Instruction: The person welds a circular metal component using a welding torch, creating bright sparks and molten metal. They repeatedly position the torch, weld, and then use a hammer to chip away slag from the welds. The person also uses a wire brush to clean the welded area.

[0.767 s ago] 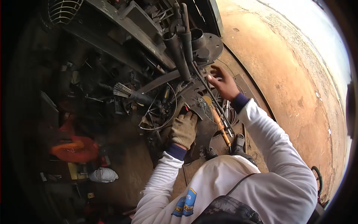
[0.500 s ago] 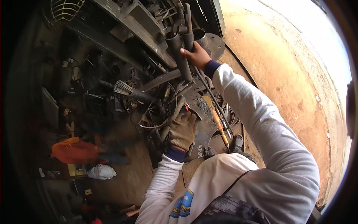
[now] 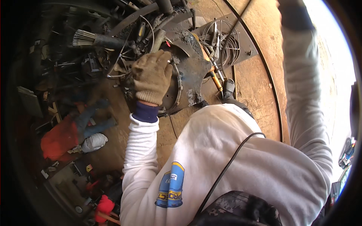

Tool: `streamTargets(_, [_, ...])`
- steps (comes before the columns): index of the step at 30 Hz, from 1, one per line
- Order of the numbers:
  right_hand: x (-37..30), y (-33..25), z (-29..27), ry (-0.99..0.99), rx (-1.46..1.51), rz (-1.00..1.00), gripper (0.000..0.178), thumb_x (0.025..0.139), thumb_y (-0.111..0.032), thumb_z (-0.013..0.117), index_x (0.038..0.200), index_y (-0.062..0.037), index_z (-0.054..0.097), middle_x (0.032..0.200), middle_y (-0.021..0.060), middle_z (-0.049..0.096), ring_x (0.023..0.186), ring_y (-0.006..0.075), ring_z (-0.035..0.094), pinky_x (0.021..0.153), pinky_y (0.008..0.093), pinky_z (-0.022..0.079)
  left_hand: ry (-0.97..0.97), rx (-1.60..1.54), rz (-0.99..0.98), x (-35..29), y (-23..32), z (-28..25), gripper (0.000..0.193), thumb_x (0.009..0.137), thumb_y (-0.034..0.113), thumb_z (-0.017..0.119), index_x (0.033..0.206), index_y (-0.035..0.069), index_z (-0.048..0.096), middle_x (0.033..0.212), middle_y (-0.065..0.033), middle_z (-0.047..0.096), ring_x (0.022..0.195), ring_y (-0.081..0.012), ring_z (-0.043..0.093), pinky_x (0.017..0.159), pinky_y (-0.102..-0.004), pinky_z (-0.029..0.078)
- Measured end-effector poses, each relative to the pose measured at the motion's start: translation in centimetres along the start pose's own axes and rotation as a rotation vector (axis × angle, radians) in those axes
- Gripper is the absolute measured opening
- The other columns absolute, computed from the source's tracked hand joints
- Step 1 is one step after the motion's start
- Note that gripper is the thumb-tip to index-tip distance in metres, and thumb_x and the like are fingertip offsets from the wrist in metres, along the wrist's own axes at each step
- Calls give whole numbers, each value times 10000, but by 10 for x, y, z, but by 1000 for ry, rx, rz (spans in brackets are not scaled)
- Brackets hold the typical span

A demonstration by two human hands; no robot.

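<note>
My left hand [image 3: 152, 73], in a brown work glove, is above the left part of a dark, soot-covered round metal work surface [image 3: 194, 73]. Its fingers are curled, and a small pale tip shows by them; whatever they hold is hidden. A curved metal band [image 3: 178, 84] runs just right of the glove. Beyond the fingertips are a short pipe-like piece [image 3: 158, 40] and a bent wire frame [image 3: 122, 56]. My right arm [image 3: 303, 71] stretches to the top right edge. There the navy cuff [image 3: 298, 17] is blurred, and the hand is almost wholly cut off.
Thin rods [image 3: 83, 38] stick out of a dark tube at the left. Right of the work surface lie an orange-handled tool [image 3: 215, 77] and a wire coil [image 3: 230, 45] on a metal plate [image 3: 247, 49]. A dark cable [image 3: 239, 19] rises past it. Another person in orange [image 3: 58, 139] is at the left.
My right hand has left the upright pipes, swinging up and right, nearly out of view. The view has shifted, with the work surface now higher. My left hand stays at the work surface.
</note>
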State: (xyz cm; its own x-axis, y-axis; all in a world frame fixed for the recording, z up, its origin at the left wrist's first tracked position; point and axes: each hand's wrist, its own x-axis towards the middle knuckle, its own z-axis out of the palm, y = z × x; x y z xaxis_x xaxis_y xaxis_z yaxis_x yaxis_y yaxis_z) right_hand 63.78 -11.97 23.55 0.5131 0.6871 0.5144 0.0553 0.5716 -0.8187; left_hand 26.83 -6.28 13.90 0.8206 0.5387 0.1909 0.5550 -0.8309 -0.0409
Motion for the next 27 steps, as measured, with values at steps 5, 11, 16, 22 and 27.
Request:
streamTargets(5, [-178,25,-98,95,-187,376,395,974,-234,563,1276,17,519,944,66,624,778,148,605,660,283,494,-42,-96,92,11,-2,10,281,746,183,742,1015,148,669,1058,-12,674,967,-231,627,839,-397,452])
streamTargets(11, [-349,1,-85,305,-2,699,587,914,-234,676,1362,38,411,813,22,563,684,108,572,578,226,477,-129,-68,107,17,4,29,269,768,146,726,1027,107,667,1053,-55,684,985,-261,642,847,-372,486])
streamTargets(16, [-386,-24,-82,272,-132,774,533,858,-274,749,1206,27,480,765,22,549,632,97,542,551,228,428,-178,-136,96,17,-6,48,271,788,160,720,1045,94,665,1014,-86,692,962,-293,649,840,-381,495])
streamTargets(22, [-397,-31,-88,335,-59,912,497,853,-227,750,1203,11,489,778,-1,552,627,77,528,546,216,413,-181,-90,34,23,-1,50,289,802,182,715,1069,82,671,909,-103,709,855,-314,663,784,-404,509])
streamTargets(27, [-412,-33,-98,295,21,970,446,849,-167,736,1198,2,517,796,-10,554,630,61,521,547,211,410,-248,-16,-36,26,3,50,293,821,243,696,1091,129,678,927,-98,717,909,-302,649,811,-424,488])
